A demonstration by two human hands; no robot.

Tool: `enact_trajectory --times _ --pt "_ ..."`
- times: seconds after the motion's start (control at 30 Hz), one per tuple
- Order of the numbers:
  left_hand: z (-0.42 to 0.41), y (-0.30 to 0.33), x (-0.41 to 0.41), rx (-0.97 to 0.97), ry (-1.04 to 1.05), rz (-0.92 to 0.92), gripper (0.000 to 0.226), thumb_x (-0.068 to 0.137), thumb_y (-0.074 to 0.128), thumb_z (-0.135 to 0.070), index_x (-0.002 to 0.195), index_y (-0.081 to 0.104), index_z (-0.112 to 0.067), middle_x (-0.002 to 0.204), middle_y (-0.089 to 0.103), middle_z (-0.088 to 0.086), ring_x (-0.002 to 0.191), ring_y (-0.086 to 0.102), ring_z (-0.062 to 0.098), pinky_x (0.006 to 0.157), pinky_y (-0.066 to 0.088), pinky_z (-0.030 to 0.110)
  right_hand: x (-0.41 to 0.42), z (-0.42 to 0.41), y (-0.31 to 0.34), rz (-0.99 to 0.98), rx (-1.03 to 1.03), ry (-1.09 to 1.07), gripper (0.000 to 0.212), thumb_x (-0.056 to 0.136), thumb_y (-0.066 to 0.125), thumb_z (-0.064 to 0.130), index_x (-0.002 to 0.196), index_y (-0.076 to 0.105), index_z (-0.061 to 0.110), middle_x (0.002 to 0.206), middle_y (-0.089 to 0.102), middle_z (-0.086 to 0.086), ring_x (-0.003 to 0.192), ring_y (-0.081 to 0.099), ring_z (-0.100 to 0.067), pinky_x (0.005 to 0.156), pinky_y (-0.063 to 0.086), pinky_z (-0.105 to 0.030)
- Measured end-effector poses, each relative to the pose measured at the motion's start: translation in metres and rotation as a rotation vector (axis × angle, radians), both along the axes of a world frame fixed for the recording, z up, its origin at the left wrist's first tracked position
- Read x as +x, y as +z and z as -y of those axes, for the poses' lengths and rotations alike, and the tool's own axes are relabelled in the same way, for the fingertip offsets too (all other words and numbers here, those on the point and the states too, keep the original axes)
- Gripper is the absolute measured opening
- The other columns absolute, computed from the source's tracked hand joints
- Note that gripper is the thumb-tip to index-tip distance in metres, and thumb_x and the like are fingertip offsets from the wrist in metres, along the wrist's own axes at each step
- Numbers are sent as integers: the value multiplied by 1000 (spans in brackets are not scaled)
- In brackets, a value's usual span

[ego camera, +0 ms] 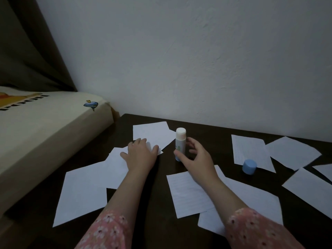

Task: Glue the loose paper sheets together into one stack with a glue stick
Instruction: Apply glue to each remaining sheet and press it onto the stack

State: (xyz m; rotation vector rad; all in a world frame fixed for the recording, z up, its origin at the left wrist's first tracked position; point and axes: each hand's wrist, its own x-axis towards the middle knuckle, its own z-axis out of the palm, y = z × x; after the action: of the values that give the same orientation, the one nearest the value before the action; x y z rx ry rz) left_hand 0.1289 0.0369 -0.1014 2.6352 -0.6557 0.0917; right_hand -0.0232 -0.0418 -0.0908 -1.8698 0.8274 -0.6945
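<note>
The glue stick (180,143) stood upright and uncapped on the dark table (154,194), its white glue end up, and everything here gets placed from it. Just to its right, the right hand (195,157) was cupped around the tube, fingers spread and loosely curved; the thumb lay at the base of the stick and the fingertips reached behind it, though whether they really gripped it could not be told. Immediately left of the stick, the left hand (141,151) lay palm down with fingers straight and a little splayed, pressing on the overlapped sheets (152,133) there, a small pile that ran from behind-left of the stick towards the person. Further left and nearer the person lay a large sheet (84,191), flat on the table. In front of the stick, towards the person, a lined sheet (188,193) rested under the right forearm, overlapping another sheet beneath it. Well to the right of the stick sat the blue cap (249,166), resting on the near edge of another lined sheet (249,150), with more loose sheets (292,151) scattered beyond that. Both sleeves (107,229) were pink and floral. Far left of the stick, a bed (45,126) with a printed cover met the table's side, below a pale wall (179,60).
</note>
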Motion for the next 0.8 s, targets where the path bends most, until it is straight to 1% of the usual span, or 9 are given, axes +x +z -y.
enact_trajectory --times 0.1,0.13,0.27,0.4,0.53,0.67,0.8 --pt "5 -7 7 80 -33 1 38 90 41 -52 108 57 -22 120 56 -2 120 44 21 95 29 51 4 0 -10 -8 -5 2 65 83 70 38 141 41 29 139 49 10 119 45 -4 96 43 -28" --pt "5 -8 8 97 -43 0 39 91 40 -52 105 57 -21 117 56 -2 118 44 21 95 29 51 6 0 -12 -13 -16 -7 63 85 69 38 141 42 29 138 50 10 117 46 -4 94 43 -27" --pt "5 -8 8 141 -64 -14 43 93 38 -52 115 57 -21 120 53 -3 126 40 22 100 25 55 7 -2 -16 -12 -63 -65 51 87 66 36 134 50 25 127 54 10 106 47 -1 84 43 -20" --pt "2 -5 8 169 -87 -24 42 95 36 -51 119 56 -23 126 52 -2 131 37 23 103 23 56 -7 -9 -20 8 -81 -112 47 86 67 36 128 52 24 110 49 17 98 48 0 72 38 -11" --pt "1 -1 0 179 -87 -6 39 99 33 -42 125 54 -23 125 53 -2 129 39 21 104 20 54 -23 -14 -23 28 -68 -165 47 87 67 36 129 52 24 107 52 14 91 52 -2 70 40 -12" --pt "1 1 -8 210 -96 23 37 99 31 -39 120 58 -24 120 57 -2 126 43 21 107 15 59 -40 -18 -23 41 -53 -205 47 87 67 35 129 52 24 104 56 9 87 56 -6 69 45 -15" --pt "-4 2 -15 151 -104 60 36 100 30 -38 109 61 -24 112 62 -3 120 48 18 109 12 58 -54 -23 -24 46 -62 -211 46 86 68 32 129 51 25 99 51 14 86 55 -4 66 42 -13"
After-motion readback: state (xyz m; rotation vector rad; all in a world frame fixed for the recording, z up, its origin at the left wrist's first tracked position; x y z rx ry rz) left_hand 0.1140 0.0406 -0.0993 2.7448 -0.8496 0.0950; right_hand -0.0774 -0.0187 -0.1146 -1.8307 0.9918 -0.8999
